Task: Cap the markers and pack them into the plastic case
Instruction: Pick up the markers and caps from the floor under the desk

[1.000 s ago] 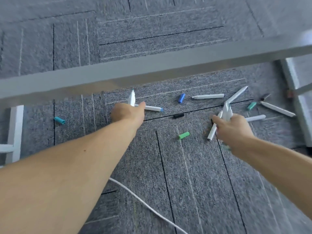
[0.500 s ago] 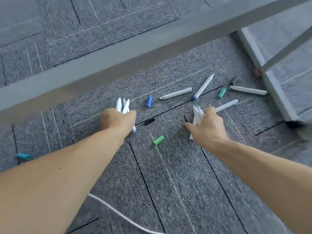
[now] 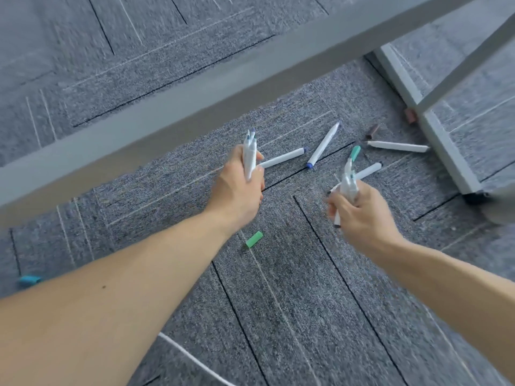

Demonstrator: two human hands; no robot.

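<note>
Left hand (image 3: 237, 190) is clenched round a bunch of slim white markers (image 3: 249, 157), right hand (image 3: 362, 215) grips a second bunch (image 3: 348, 182). I see loose markers (image 3: 323, 146) and a green cap (image 3: 254, 239) on nubby grey carpet (image 3: 306, 302).

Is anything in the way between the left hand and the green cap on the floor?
Nothing visible. Only bare carpet lies between the left hand and the green cap, though that hand grips a bunch of markers.
</note>
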